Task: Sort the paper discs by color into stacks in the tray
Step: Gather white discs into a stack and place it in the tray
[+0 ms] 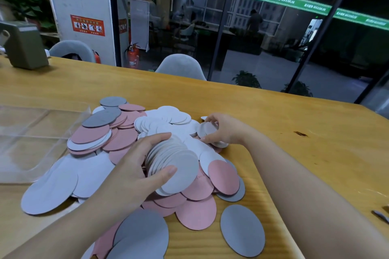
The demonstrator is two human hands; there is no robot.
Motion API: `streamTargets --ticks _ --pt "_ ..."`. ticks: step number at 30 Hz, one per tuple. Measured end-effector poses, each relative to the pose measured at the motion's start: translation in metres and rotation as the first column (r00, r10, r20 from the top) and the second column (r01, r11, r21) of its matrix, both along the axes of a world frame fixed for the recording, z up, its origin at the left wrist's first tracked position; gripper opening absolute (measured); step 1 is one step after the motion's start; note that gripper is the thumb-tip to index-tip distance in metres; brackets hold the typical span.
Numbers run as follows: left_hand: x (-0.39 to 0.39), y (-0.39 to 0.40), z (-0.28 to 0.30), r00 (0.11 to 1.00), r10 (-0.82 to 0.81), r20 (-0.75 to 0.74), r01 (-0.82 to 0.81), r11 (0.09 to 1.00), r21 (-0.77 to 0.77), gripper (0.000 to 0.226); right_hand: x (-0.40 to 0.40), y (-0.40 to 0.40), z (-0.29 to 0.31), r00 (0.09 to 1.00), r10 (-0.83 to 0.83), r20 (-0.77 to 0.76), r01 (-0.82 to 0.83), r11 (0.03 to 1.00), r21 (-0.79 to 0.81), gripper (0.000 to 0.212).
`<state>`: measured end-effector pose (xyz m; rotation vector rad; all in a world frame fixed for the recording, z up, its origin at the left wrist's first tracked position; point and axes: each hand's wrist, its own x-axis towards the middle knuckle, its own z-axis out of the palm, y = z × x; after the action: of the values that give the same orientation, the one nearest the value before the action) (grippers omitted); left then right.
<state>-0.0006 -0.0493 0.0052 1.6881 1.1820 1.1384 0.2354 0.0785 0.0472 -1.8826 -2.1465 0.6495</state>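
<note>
A big loose heap of white, pink and grey paper discs point(126, 139) covers the middle of the wooden table. My left hand point(139, 164) grips a fanned stack of white discs point(174, 164), thumb on the front disc and fingers curled over the top. My right hand point(223, 128) pinches a small white disc point(207, 129) at the heap's far right edge. The clear plastic tray point(31, 139) lies to the left of the heap, and I see no discs inside it.
Single grey discs point(242, 231) lie near the table's front edge. A green box point(25, 46) stands at the far left of the table. Two grey chairs point(181, 66) sit behind the table, in front of a glass wall. A dark small object point(381, 215) lies at the right.
</note>
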Motion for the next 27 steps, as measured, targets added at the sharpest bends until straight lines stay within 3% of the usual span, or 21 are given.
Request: streamTargets --ticks 7,17,22,27 --pt "0.0 -0.001 0.002 1.0 -0.003 0.005 0.003 1.0 0.003 0.056 -0.005 -0.018 -0.007 0.983 -0.05 -0.177 0.069 0.992 0.104 0.053" --pt "0.001 0.001 0.001 1.0 0.002 0.022 -0.002 1.0 0.027 0.058 -0.003 -0.047 -0.004 0.898 -0.016 -0.44 0.119 0.971 0.208 0.053" --pt "0.004 -0.001 0.003 0.995 0.041 0.088 -0.042 0.999 0.012 0.052 -0.006 -0.075 0.005 0.895 0.097 -0.435 0.082 0.923 0.375 0.055" --pt "0.005 -0.002 0.002 0.991 0.092 0.098 -0.093 0.996 0.006 0.052 -0.005 -0.114 0.009 0.857 0.191 -0.479 0.021 0.915 0.402 0.067"
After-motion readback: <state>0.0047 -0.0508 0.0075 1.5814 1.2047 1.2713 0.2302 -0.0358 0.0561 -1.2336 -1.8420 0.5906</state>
